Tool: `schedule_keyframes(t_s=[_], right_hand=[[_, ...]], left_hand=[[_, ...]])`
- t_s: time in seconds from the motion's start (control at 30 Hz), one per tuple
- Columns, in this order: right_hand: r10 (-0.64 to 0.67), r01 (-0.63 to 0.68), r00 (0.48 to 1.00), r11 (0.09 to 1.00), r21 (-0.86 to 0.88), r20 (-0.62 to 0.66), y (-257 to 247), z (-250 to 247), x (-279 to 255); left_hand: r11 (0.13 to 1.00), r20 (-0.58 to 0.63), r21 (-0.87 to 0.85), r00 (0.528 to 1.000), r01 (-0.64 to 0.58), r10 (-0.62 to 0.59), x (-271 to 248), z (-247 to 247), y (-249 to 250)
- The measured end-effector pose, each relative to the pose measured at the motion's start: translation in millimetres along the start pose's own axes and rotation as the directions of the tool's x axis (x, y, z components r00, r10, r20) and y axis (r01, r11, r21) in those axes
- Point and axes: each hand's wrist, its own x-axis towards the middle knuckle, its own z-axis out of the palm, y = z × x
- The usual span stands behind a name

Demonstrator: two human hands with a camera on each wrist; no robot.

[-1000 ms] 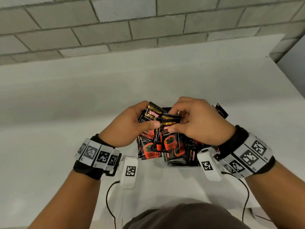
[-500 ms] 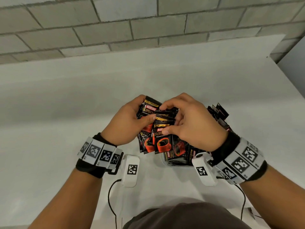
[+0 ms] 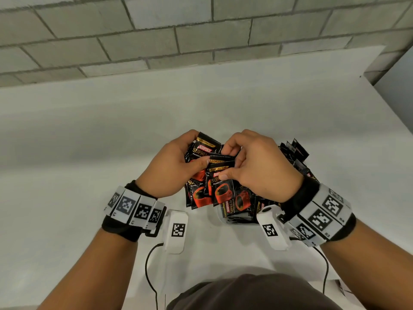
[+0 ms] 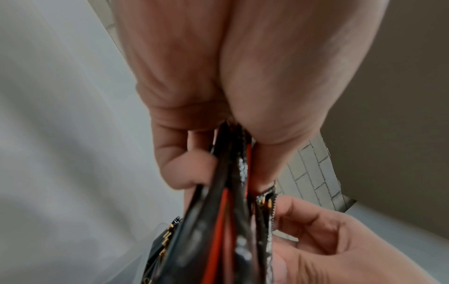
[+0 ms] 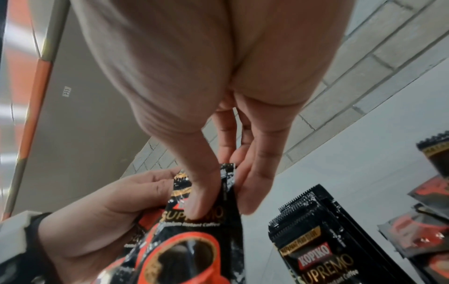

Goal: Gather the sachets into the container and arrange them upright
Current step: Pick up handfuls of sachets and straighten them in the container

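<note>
Desk (image 3: 89, 135): carries the clear container (image 3: 240, 221) beneath both hands.
Left hand (image 3: 169, 168): clamps a fanned bundle of sachets (image 3: 201, 193), likely to square them.
Right hand (image 3: 257, 166): pinches the front sachet (image 5: 206, 221) top, aligning it.

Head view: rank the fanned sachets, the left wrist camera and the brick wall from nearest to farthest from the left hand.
1. Fanned sachets: gripped in the left hand itself.
2. Left wrist camera: just behind the hand, below the wrist.
3. Brick wall: beyond the table's far edge.
</note>
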Motion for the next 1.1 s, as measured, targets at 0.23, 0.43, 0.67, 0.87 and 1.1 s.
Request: schedule_keyframes(t_s=[0.23, 0.43, 0.67, 0.87, 1.1], right_hand=[[-0.007, 0.007, 1.0, 1.0, 0.026, -0.002, 2.4, 0.6, -1.2], [0.051, -0.055, 0.997, 0.995, 0.079, 0.055, 3.8, -0.3, 1.1], [0.124, -0.121, 0.985, 0.992, -0.029, 0.117, 11.5, -30.4, 8.1], [0.08, -0.073, 0.996, 0.985, -0.159, 0.037, 21.7, -51.3, 25.0], [0.028, 0.052, 0.966, 0.953, -0.299, 0.259, 26.3, -9.8, 29.8]], left_hand=[[1.0, 0.002, -0.015, 1.0, -0.004, 0.004, 1.0, -1.0, 1.6], [0.999, 0.01, -0.037, 1.0, 0.01, -0.009, 1.8, 0.1, 4.4], [0.995, -0.088, 0.044, 0.993, 0.084, -0.08, 3.3, -16.2, -4.4], [0.986, -0.22, -0.089, 0.963, 0.141, -0.158, -2.5, -34.0, -15.5], [0.987, -0.158, 0.018, 0.975, 0.162, -0.157, -4.9, -30.3, -15.0]])
